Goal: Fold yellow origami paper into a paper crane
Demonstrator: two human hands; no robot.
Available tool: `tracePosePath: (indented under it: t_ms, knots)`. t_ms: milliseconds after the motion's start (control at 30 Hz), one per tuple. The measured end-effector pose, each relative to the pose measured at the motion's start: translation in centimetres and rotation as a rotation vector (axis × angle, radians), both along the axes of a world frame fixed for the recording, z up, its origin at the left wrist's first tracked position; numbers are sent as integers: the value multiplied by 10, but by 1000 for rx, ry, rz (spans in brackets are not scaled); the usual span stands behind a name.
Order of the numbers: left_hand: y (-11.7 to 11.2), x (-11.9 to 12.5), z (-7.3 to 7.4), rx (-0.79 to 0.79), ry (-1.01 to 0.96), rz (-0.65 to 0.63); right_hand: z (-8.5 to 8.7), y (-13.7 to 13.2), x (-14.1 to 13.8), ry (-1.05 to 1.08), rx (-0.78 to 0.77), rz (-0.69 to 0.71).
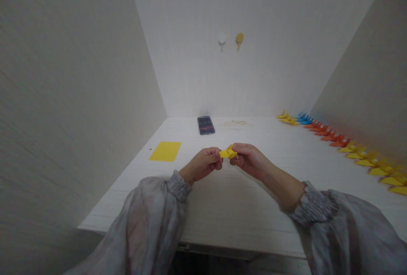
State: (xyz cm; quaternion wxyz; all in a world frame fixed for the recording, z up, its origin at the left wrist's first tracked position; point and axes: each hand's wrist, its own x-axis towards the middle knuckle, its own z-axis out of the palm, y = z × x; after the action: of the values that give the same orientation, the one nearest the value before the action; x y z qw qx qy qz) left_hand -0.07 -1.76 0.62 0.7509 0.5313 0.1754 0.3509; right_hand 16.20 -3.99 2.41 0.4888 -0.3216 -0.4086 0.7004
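A small folded piece of yellow origami paper (227, 153) is held between my two hands, above the middle of the white table. My left hand (206, 164) pinches its left end, fingers closed. My right hand (248, 158) grips the other end between thumb and fingers, which hide part of the folds. To the left of my hands, a flat yellow paper sheet (165, 151) lies on the table.
A dark, blurred-out object (206, 125) lies near the back wall. Folded paper cranes in yellow (378, 165), orange (329, 134) and blue (304, 118) line the table's right side. Two hooks, one white (222, 40) and one yellowish (239, 39), are on the wall.
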Motion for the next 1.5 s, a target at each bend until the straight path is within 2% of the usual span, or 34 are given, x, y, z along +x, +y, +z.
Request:
tracePosePath:
  t_ms: [333,600,833,1167,1333,1500]
  knots:
    - [1,-1,-2,-10,-44,-11,1,1,1,69,-21,32]
    - [1,1,-1,102,-73,27,1,0,-1,118,-26,96]
    - [2,-1,0,59,-9,42,-1,2,2,147,-27,82]
    - [0,-1,3,99,-18,114,-3,2,2,127,-56,79]
    - [3,-3,2,124,62,44,-1,3,3,84,-43,37]
    - [4,-2,4,39,15,158,-2,2,2,-72,-8,6]
